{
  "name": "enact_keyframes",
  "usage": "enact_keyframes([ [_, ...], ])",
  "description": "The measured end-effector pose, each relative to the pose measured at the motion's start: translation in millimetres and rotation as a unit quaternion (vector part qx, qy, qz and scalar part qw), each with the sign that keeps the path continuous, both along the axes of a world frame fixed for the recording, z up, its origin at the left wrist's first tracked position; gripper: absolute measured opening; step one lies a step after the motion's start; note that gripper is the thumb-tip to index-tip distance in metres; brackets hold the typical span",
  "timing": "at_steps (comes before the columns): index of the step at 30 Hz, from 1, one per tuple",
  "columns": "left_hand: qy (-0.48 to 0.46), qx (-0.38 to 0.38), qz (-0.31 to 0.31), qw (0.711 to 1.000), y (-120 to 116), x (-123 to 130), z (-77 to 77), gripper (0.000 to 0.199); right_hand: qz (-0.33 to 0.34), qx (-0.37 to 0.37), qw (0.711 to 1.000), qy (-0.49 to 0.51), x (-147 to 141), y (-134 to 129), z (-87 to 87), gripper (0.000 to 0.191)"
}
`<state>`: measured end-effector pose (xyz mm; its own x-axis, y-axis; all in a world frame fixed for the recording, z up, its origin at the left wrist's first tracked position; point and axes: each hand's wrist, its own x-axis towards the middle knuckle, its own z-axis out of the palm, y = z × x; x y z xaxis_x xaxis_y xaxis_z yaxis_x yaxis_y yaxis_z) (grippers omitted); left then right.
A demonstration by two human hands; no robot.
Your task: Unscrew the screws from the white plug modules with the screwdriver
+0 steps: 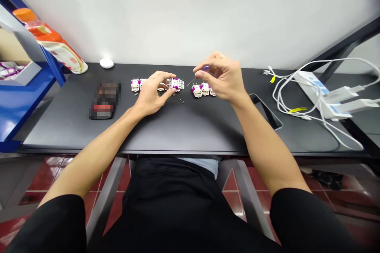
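My left hand (152,93) pinches a white and purple module (174,84) in a row of similar pieces near the back of the black table (178,130). In my right hand (222,75) is a small screwdriver (206,68) with a purple handle. Its thin shaft points down and left, with the tip apart from the held module. More white and purple modules (197,90) stand beneath my right hand, partly covered by it. Several tiny screws (182,101) lie in front of the left row.
A black case (104,101), partly pixelated, and a white oval object (106,63) are at the left. An orange bottle (56,43) leans by a blue shelf (56,81). To the right are a phone (267,111), white cables (280,97) and a power strip (314,91).
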<state>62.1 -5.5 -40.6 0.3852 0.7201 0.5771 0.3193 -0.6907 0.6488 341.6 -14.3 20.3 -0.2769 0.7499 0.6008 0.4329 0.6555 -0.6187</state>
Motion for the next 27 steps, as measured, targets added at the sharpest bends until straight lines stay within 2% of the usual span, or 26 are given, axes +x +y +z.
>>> enact_keyframes([
  [2,-0.070,-0.083,-0.040,0.993,-1.5,3.4,1.1,0.045,0.029,-0.037,0.999,-0.003,-0.6,-1.8,2.2,0.049],
  [5,-0.102,-0.163,-0.086,0.978,-2.8,7.0,2.7,0.056,0.074,-0.093,0.992,-0.044,-2.7,-4.5,2.0,0.055],
  [11,-0.111,-0.238,-0.150,0.953,-5.6,5.3,8.5,0.070,0.163,-0.083,0.970,-0.160,-7.2,-8.8,2.5,0.056],
  [16,-0.091,-0.283,-0.176,0.938,-4.9,6.0,3.2,0.076,0.152,-0.079,0.961,-0.215,-5.6,-3.7,-4.6,0.061],
  [18,-0.069,-0.260,-0.149,0.951,-2.9,6.3,-1.7,0.073,0.126,-0.072,0.960,-0.241,-3.9,0.7,-9.4,0.061],
  [21,0.024,-0.140,-0.041,0.989,-0.2,5.1,-7.5,0.053,0.045,-0.073,0.950,-0.299,-2.1,7.2,-16.0,0.058],
  [23,0.113,-0.067,0.006,0.991,0.6,3.9,-9.6,0.036,-0.015,-0.095,0.934,-0.344,-2.9,10.2,-19.8,0.058],
  [24,0.147,-0.047,0.015,0.988,0.6,3.5,-10.1,0.034,-0.039,-0.110,0.924,-0.363,-3.9,11.2,-21.5,0.058],
  [27,0.201,-0.031,0.006,0.979,0.2,2.9,-10.5,0.045,-0.059,-0.133,0.910,-0.389,-7.9,12.9,-25.7,0.056],
])
